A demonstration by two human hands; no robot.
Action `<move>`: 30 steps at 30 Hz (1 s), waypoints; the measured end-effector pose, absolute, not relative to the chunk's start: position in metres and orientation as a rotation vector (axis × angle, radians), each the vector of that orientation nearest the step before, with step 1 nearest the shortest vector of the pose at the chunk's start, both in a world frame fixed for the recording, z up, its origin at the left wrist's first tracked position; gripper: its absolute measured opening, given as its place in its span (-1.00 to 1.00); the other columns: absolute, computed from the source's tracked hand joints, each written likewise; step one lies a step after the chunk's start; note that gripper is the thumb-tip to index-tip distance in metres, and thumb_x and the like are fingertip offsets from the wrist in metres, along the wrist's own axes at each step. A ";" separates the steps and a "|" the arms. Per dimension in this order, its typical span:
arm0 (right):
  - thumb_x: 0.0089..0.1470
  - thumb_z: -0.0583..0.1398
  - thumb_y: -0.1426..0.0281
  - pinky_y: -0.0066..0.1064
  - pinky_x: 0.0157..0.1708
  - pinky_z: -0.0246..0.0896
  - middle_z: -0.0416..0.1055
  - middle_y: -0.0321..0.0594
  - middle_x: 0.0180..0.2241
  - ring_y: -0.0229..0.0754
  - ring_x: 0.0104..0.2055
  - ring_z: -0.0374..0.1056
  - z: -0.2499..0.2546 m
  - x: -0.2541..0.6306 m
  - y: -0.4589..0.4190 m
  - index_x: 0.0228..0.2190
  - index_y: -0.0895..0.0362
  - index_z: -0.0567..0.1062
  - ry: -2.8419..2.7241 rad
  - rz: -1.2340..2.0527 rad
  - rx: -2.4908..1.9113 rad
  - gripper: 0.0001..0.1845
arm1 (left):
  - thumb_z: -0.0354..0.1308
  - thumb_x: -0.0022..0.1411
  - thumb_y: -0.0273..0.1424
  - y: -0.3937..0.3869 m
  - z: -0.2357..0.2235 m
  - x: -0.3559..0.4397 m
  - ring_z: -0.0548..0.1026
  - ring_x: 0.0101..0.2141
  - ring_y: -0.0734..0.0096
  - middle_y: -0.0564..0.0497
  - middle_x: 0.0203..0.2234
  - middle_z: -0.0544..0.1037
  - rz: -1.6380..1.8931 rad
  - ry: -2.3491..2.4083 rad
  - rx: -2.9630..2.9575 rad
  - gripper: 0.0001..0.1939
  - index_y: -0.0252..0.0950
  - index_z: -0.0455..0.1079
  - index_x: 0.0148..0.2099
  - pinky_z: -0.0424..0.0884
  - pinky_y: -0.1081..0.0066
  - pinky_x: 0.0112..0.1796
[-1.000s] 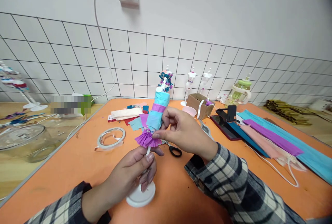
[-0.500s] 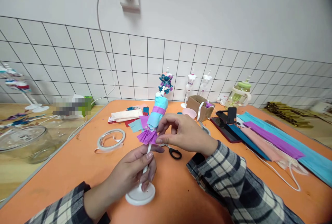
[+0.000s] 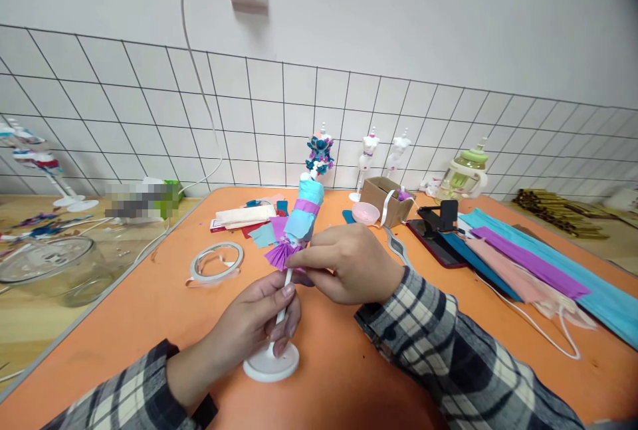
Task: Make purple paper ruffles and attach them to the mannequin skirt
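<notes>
A small dress-form mannequin [image 3: 302, 222] stands tilted in front of me, wrapped in light blue crepe paper with a purple band. Round its lower end flares a pleated purple paper frill [image 3: 280, 255]. My left hand [image 3: 264, 310] is closed around the white pole below, just over the round white base [image 3: 272, 365]. From the right, my right hand [image 3: 349, 264] pinches the frill's right side between thumb and index finger, covering part of it. The scissors seen earlier are hidden behind that hand.
A roll of double-sided tape [image 3: 194, 264] lies left, paper scraps [image 3: 264, 234] behind it. Further back are a decorated mannequin [image 3: 319, 151], a pink bowl [image 3: 365, 213] and a cardboard box [image 3: 383, 197]. Right lie a phone [image 3: 438, 247], crepe paper strips [image 3: 538, 264] and a bottle [image 3: 463, 174].
My right hand has moved left and slightly down onto the frill, its index finger now lying across the right side. My left hand keeps its hold on the pole. The view shifted slightly.
</notes>
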State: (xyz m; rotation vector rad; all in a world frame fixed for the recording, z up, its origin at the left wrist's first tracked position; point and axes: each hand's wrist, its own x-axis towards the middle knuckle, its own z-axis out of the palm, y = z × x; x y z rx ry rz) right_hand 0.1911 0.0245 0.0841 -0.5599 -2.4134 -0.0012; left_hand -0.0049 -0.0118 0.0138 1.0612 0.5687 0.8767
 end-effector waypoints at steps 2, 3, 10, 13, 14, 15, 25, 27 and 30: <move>0.19 0.12 0.42 -0.38 -0.39 0.17 0.56 -0.25 -0.47 -0.21 -0.43 0.41 0.087 0.192 0.023 -0.21 0.04 0.64 -2.361 0.091 -0.513 -0.71 | 0.26 0.28 -0.17 -0.011 0.013 -0.006 0.15 -0.75 0.62 0.15 -0.69 0.40 0.870 0.571 1.075 -0.69 -0.26 0.29 -0.32 0.27 0.57 -0.69; 0.19 0.11 0.42 -0.38 -0.38 0.19 0.55 -0.26 -0.48 -0.21 -0.46 0.40 0.088 0.192 0.021 -0.20 0.04 0.64 -2.334 0.128 -0.506 -0.70 | 0.25 0.29 -0.18 -0.011 0.013 -0.006 0.15 -0.75 0.62 0.15 -0.69 0.41 0.871 0.574 1.077 -0.70 -0.26 0.30 -0.32 0.27 0.57 -0.69; 0.12 0.10 0.47 -0.38 -0.46 0.09 0.38 -0.36 -0.61 -0.25 -0.58 0.23 0.091 0.193 0.013 -0.06 0.04 0.58 -2.174 0.099 -0.684 -0.60 | 0.30 0.24 -0.16 -0.009 0.013 -0.006 0.34 -0.65 0.54 0.06 -0.59 0.50 0.915 0.621 1.087 -0.70 -0.30 0.41 -0.23 0.38 0.49 -0.56; 0.16 0.13 0.37 -0.39 -0.50 0.03 0.13 -0.45 -0.69 -0.27 -0.62 0.08 0.093 0.194 0.015 -0.11 0.08 0.54 -1.949 0.187 -0.852 -0.72 | 0.35 0.19 -0.16 -0.005 0.014 -0.005 0.37 -0.60 0.52 0.09 -0.59 0.49 0.989 0.698 1.110 -0.68 -0.30 0.40 -0.27 0.40 0.46 -0.49; 0.16 0.15 0.35 -0.39 -0.51 0.01 0.08 -0.46 -0.69 -0.28 -0.62 0.06 0.094 0.194 0.017 -0.20 0.08 0.54 -1.898 0.245 -0.926 -0.80 | 0.36 0.18 -0.16 -0.004 0.014 -0.005 0.34 -0.60 0.53 0.11 -0.60 0.47 1.020 0.724 1.114 -0.68 -0.29 0.39 -0.28 0.41 0.45 -0.47; 0.14 0.17 0.35 -0.40 -0.51 -0.01 0.06 -0.45 -0.68 -0.28 -0.61 0.05 0.094 0.194 0.021 -0.30 0.08 0.53 -1.868 0.320 -1.003 -0.86 | 0.36 0.17 -0.15 -0.003 0.015 -0.005 0.32 -0.61 0.55 0.13 -0.61 0.45 1.052 0.743 1.117 -0.67 -0.28 0.37 -0.31 0.42 0.44 -0.46; 0.10 0.19 0.27 -0.58 -0.72 -0.44 0.08 -0.53 -0.63 -0.42 -0.67 -0.29 0.069 0.163 0.012 -0.06 0.08 0.40 -1.072 2.155 -0.692 -0.64 | 0.24 0.26 -0.04 -0.007 0.017 -0.008 0.41 -0.48 0.44 0.13 -0.55 0.45 1.355 0.974 1.237 -0.65 -0.22 0.35 -0.22 0.32 0.49 -0.46; 0.13 0.19 0.28 -0.61 -0.74 -0.43 0.13 -0.51 -0.63 -0.43 -0.67 -0.30 0.061 0.155 0.005 -0.07 0.09 0.41 -0.946 2.231 -0.534 -0.67 | 0.22 0.26 -0.02 -0.009 0.013 -0.007 0.39 -0.51 0.45 0.12 -0.54 0.44 1.375 1.007 1.288 -0.63 -0.22 0.33 -0.30 0.31 0.48 -0.48; 0.07 0.21 0.41 -0.64 -0.76 -0.39 0.16 -0.51 -0.64 -0.43 -0.68 -0.25 0.053 0.149 0.000 -0.11 0.11 0.42 -0.866 2.132 -0.489 -0.70 | 0.19 0.28 0.00 -0.013 0.010 -0.005 0.40 -0.48 0.40 0.08 -0.50 0.45 1.376 1.073 1.376 -0.60 -0.23 0.34 -0.34 0.35 0.44 -0.45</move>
